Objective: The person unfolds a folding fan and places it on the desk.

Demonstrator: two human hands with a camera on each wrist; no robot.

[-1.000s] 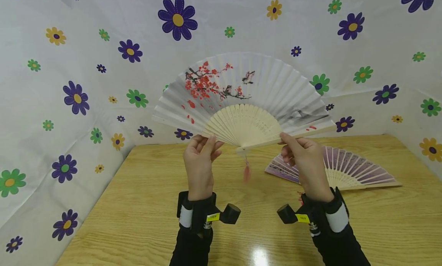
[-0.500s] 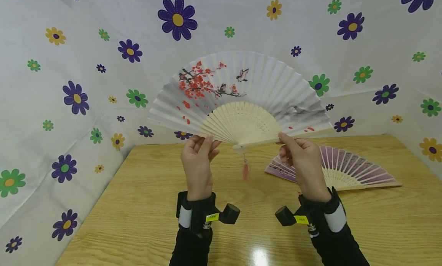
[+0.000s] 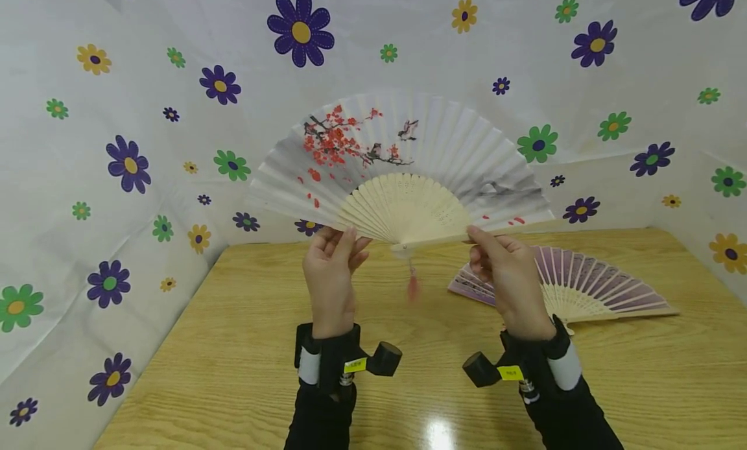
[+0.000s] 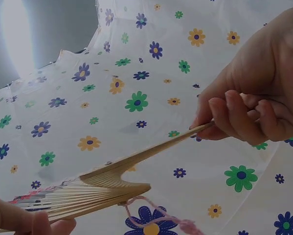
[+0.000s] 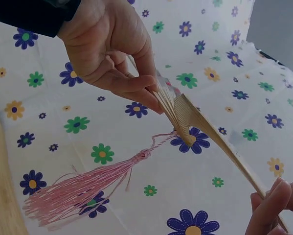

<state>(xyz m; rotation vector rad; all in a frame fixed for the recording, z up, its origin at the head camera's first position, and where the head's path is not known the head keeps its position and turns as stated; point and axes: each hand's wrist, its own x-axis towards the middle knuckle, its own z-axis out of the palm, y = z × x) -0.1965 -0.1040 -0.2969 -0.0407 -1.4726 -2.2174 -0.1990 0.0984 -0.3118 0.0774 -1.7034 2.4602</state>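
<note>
A white folding fan [image 3: 443, 139], painted with red blossoms, birds and a grey landscape, is spread wide in the air above the table. My left hand [image 3: 332, 275] pinches its left edge near the pale ribs, thumb in front. On the other side, my right hand [image 3: 513, 281] pinches the right guard stick between thumb and fingers. From the pivot hangs a pink tassel [image 5: 87, 191], clearest in the right wrist view. Seen edge-on in the left wrist view, the ribs [image 4: 87, 198] bunch toward the pivot, with the guard stick slanting up to the right hand.
A purple folding fan [image 3: 613, 288] lies spread on the wooden table [image 3: 233, 359] at the right, partly behind my right hand. A white cloth [image 3: 192, 22] with printed flowers surrounds the table at the back and sides. Each wrist wears a black strap with a camera.
Both hands and the white fan have shifted slightly left. The fan stays spread, its right end a little further in, and the tassel swings. The purple fan has not moved.
</note>
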